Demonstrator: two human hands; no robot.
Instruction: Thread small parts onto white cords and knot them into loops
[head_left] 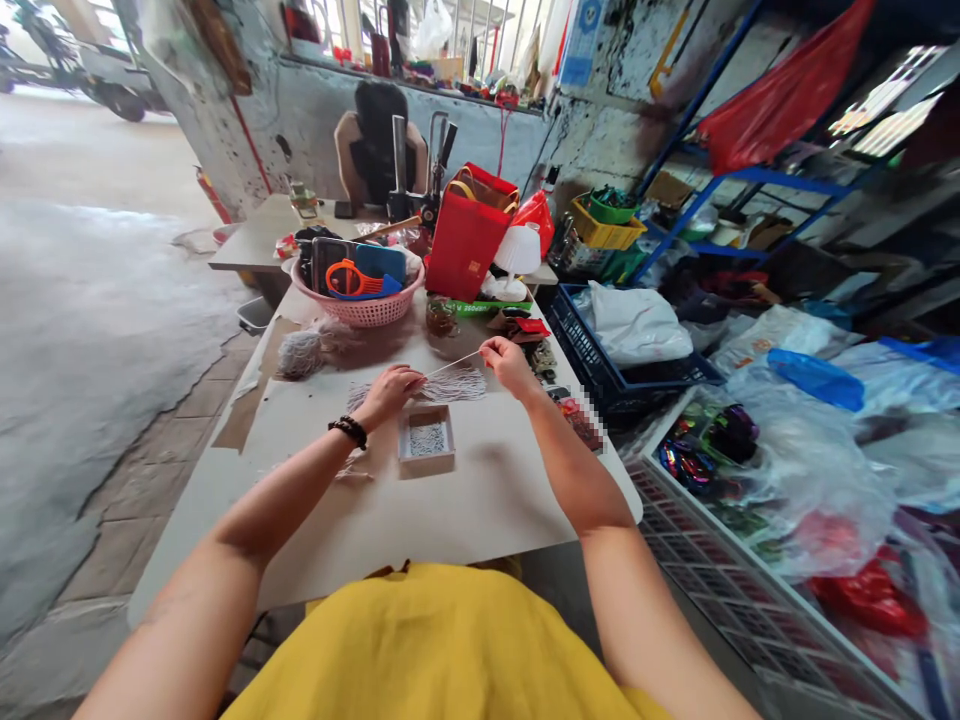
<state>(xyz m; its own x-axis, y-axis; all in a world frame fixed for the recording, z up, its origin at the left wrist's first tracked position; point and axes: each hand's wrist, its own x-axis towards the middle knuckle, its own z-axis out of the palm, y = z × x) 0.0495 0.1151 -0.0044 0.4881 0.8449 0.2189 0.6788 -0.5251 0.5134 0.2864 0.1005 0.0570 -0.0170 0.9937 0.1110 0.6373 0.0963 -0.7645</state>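
Note:
A thin pale cord [454, 364] is stretched between my two hands above the table [480, 490]. My left hand [390, 392], with a dark beaded bracelet on its wrist, has its fingers closed on the cord's left end. The right end is pinched between the fingertips of my right hand [510, 365]. Under the cord lies a bundle of pale strings [461, 384]. Just nearer to me sits a small box [427, 436] holding many tiny silvery pieces. More string lies in a bunch [300, 354] at the left.
A pink basket [364, 308] with tools and a red bag [471, 235] stand at the back of the table. A white lamp [517, 250] is beside the bag. Crates [615, 385] line the right side. Another person [381, 145] sits beyond the table.

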